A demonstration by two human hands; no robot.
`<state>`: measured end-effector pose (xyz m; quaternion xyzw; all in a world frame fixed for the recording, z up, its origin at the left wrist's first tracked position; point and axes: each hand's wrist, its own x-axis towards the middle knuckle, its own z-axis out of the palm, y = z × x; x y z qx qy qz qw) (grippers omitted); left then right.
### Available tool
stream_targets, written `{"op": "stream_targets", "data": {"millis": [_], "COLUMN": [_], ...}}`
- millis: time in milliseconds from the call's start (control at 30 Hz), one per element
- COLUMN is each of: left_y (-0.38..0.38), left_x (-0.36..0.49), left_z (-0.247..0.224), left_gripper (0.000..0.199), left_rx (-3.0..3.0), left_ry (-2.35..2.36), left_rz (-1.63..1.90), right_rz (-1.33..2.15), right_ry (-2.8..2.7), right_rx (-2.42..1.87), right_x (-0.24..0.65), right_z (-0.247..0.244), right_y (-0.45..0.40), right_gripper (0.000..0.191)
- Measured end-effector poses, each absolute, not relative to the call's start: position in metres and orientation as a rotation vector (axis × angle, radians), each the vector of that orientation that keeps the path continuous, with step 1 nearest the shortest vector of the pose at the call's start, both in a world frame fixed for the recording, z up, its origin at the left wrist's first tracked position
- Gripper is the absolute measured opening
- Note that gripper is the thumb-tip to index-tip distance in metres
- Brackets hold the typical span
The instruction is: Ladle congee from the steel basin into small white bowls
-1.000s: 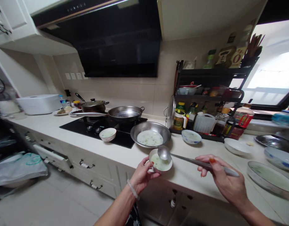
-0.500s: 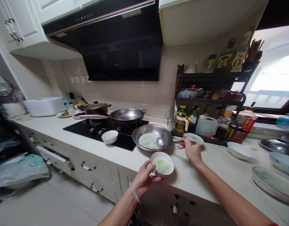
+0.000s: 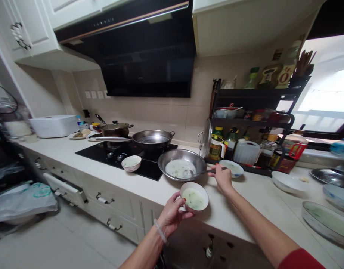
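Observation:
My left hand (image 3: 174, 212) grips a small white bowl (image 3: 194, 197) by its side, thumb at the rim. Pale soup with green bits fills part of it, and it is held at the counter's front edge. Just behind it stands a wide steel basin (image 3: 164, 164) with more of the same milky soup. My right hand (image 3: 222, 178) is closed around the handle of a ladle (image 3: 188, 173), whose head dips into the soup in the basin. Beyond that hand sits another bowl of soup (image 3: 235, 170).
A small soup bowl (image 3: 131, 164) stands at the edge of the black cooktop (image 3: 97, 154), near a steel wok (image 3: 152, 139) and a lidded pot (image 3: 115, 129). Bottles crowd a black rack (image 3: 253, 121). More bowls (image 3: 327, 224) line the right counter. A drawer (image 3: 65, 186) sticks out at left.
My right hand has moved slightly left and lowered the ladle's head into the soup in the basin. The bowl in my left hand stays almost in place.

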<state>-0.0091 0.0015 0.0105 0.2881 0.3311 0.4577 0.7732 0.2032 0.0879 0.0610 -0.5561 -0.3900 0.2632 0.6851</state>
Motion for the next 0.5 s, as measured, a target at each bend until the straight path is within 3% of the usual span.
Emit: {"op": "stream_targets", "data": {"millis": [500], "left_y": [-0.0005], "left_x": [-0.0089], "left_z": [0.0147], "left_gripper": [0.044], "left_rx": [0.614], "left_ry": [0.732], "left_rz": [0.983], "right_rz": [0.654], "right_ry": [-0.686], "right_rx": [-1.122], "right_x": [0.2063], "right_z": [0.0634], "right_y": [0.0846], "right_gripper": [0.016]}}
